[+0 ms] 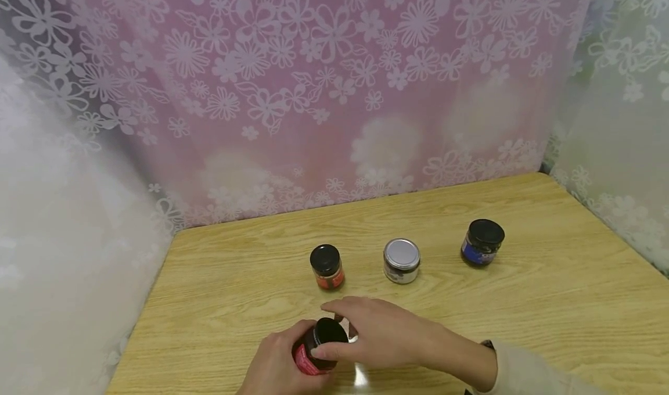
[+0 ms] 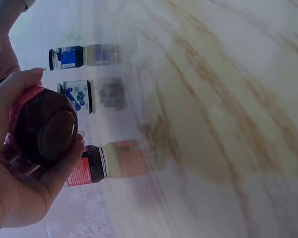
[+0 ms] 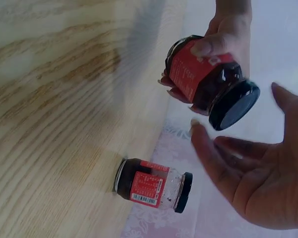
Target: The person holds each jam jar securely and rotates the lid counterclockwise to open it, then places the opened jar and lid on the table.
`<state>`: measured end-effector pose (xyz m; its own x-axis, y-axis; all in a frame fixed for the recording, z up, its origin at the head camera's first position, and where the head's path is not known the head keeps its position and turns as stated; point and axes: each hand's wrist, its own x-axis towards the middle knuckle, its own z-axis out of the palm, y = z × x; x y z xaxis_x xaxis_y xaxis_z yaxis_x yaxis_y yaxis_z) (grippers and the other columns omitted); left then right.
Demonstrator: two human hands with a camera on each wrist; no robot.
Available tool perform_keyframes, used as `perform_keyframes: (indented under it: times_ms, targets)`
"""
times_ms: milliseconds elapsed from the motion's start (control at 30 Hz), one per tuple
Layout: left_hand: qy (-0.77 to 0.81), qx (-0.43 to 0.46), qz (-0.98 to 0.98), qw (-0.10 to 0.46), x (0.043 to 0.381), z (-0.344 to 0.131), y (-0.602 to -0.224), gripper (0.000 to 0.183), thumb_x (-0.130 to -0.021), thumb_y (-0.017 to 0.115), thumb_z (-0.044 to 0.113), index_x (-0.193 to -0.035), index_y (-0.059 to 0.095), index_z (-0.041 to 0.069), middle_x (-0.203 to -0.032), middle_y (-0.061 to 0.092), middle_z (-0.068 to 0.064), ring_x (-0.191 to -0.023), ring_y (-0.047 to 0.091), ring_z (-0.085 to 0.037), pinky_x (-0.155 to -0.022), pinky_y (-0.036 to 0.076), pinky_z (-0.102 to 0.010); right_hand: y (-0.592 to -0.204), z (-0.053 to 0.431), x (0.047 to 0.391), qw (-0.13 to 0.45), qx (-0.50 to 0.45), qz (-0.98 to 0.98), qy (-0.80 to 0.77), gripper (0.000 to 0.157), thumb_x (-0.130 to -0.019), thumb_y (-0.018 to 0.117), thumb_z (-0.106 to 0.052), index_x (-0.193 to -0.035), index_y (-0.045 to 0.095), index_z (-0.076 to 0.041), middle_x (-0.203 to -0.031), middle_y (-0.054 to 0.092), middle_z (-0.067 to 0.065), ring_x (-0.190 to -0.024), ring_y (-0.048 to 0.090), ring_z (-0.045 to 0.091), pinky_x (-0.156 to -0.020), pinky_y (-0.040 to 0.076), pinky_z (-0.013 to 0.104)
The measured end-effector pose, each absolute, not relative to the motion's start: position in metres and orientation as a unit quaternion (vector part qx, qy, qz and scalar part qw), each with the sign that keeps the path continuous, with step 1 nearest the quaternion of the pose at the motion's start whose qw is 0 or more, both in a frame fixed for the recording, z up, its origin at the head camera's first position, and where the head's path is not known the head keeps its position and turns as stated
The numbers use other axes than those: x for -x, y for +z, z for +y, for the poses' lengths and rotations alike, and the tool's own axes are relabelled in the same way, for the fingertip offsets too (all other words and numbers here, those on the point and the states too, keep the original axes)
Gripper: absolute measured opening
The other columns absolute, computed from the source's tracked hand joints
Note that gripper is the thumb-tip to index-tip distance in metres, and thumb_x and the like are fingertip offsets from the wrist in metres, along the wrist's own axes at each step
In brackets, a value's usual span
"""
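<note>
My left hand grips a dark glass jar by its body, fingers wrapped round the red label. The jar is tilted, with its black lid towards my right hand and its faceted base facing the left wrist camera. Around that lid my right hand is spread, thumb on one side and fingers on the other; the right wrist view shows gaps between them and the lid. Just beyond both hands stands a small jar with a black lid and orange-red label.
On the wood-grain table, a silver-lidded jar stands at middle back. Further right is a black-lidded jar with a blue label. A pink flowered curtain hangs along the back edge, with pale sheets at both sides.
</note>
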<state>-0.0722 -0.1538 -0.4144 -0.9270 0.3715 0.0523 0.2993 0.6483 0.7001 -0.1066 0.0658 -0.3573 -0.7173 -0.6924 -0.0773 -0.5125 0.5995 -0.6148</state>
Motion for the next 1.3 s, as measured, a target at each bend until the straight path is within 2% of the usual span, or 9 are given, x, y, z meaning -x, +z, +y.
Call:
perform_keyframes:
  times_ms: [233, 367, 433, 667, 867, 967, 1100, 1167, 1300]
  targets:
    - [0.365, -0.177, 0.913, 0.047, 0.072, -0.153, -0.413, 0.059, -0.066, 0.084, 0.047, -0.113, 0.063, 0.017, -0.093, 0.065, 0.010, -0.074, 0.058, -0.001, -0.061, 0.049, -0.022, -0.360, 0.058, 0.103, 0.141, 0.321, 0.885, -0.306, 0.047, -0.084, 0.058, -0.063, -0.106, 0.064, -0.022, -0.093, 0.058, -0.016, -0.081, 0.055, 0.003, -0.068, 0.046, 0.024]
    - [0.377, -0.179, 0.907, 0.061, 0.072, -0.153, -0.412, 0.061, -0.067, 0.084, 0.047, -0.115, 0.063, 0.014, -0.093, 0.066, 0.007, -0.074, 0.058, -0.002, -0.061, 0.049, -0.022, -0.360, 0.059, 0.105, 0.139, 0.338, 0.868, -0.335, 0.037, -0.084, 0.064, -0.056, -0.099, 0.064, -0.022, -0.084, 0.057, -0.018, -0.073, 0.055, 0.003, -0.062, 0.045, 0.019]
    - [0.385, -0.178, 0.903, 0.069, 0.071, -0.154, -0.413, 0.062, -0.066, 0.084, 0.046, -0.115, 0.063, 0.014, -0.094, 0.066, 0.008, -0.075, 0.058, -0.002, -0.061, 0.049, -0.022, -0.361, 0.060, 0.106, 0.132, 0.350, 0.863, -0.340, 0.037, -0.084, 0.065, -0.055, -0.101, 0.064, -0.022, -0.083, 0.056, -0.018, -0.072, 0.055, 0.003, -0.062, 0.044, 0.019]
    - [0.427, -0.180, 0.879, 0.108, 0.072, -0.157, -0.414, 0.064, -0.067, 0.085, 0.043, -0.119, 0.062, 0.014, -0.096, 0.065, 0.009, -0.077, 0.060, -0.003, -0.064, 0.050, -0.023, -0.362, 0.066, 0.114, 0.120, 0.429, 0.831, -0.334, 0.040, -0.086, 0.066, -0.051, -0.115, 0.061, -0.024, -0.100, 0.056, -0.018, -0.082, 0.054, 0.001, -0.070, 0.045, 0.017]
    - [0.433, -0.199, 0.872, 0.110, 0.073, -0.158, -0.416, 0.064, -0.068, 0.085, 0.040, -0.120, 0.061, 0.012, -0.096, 0.066, 0.008, -0.077, 0.061, -0.003, -0.064, 0.051, -0.023, -0.364, 0.070, 0.119, 0.110, 0.488, 0.807, -0.314, 0.039, -0.088, 0.065, -0.046, -0.120, 0.059, -0.024, -0.102, 0.055, -0.015, -0.083, 0.053, 0.000, -0.071, 0.044, 0.013]
    - [0.423, -0.196, 0.879, 0.103, 0.073, -0.159, -0.416, 0.064, -0.068, 0.085, 0.041, -0.119, 0.061, 0.012, -0.096, 0.066, 0.008, -0.077, 0.060, -0.003, -0.063, 0.050, -0.023, -0.365, 0.070, 0.118, 0.117, 0.479, 0.814, -0.307, 0.048, -0.089, 0.063, -0.048, -0.128, 0.057, -0.021, -0.111, 0.056, -0.013, -0.085, 0.054, -0.002, -0.073, 0.044, 0.014]
    - [0.386, -0.185, 0.901, 0.069, 0.072, -0.158, -0.416, 0.063, -0.067, 0.084, 0.045, -0.117, 0.062, 0.013, -0.094, 0.066, 0.006, -0.075, 0.059, -0.003, -0.061, 0.050, -0.023, -0.365, 0.067, 0.113, 0.162, 0.389, 0.849, -0.320, 0.067, -0.087, 0.056, -0.062, -0.135, 0.052, -0.016, -0.114, 0.057, -0.011, -0.083, 0.055, -0.002, -0.071, 0.047, 0.020]
    - [0.370, -0.181, 0.910, 0.054, 0.071, -0.157, -0.417, 0.062, -0.066, 0.084, 0.046, -0.115, 0.063, 0.014, -0.094, 0.066, 0.006, -0.075, 0.059, -0.003, -0.060, 0.049, -0.022, -0.364, 0.064, 0.110, 0.172, 0.345, 0.865, -0.320, 0.069, -0.085, 0.052, -0.068, -0.131, 0.055, -0.017, -0.105, 0.058, -0.013, -0.078, 0.055, -0.002, -0.067, 0.047, 0.022]
    - [0.359, -0.177, 0.915, 0.048, 0.071, -0.155, -0.418, 0.061, -0.065, 0.084, 0.048, -0.113, 0.063, 0.016, -0.093, 0.065, 0.008, -0.073, 0.058, -0.002, -0.058, 0.048, -0.021, -0.365, 0.057, 0.108, 0.166, 0.313, 0.878, -0.321, 0.053, -0.085, 0.054, -0.067, -0.108, 0.062, -0.021, -0.087, 0.056, -0.016, -0.072, 0.053, 0.001, -0.061, 0.046, 0.022]
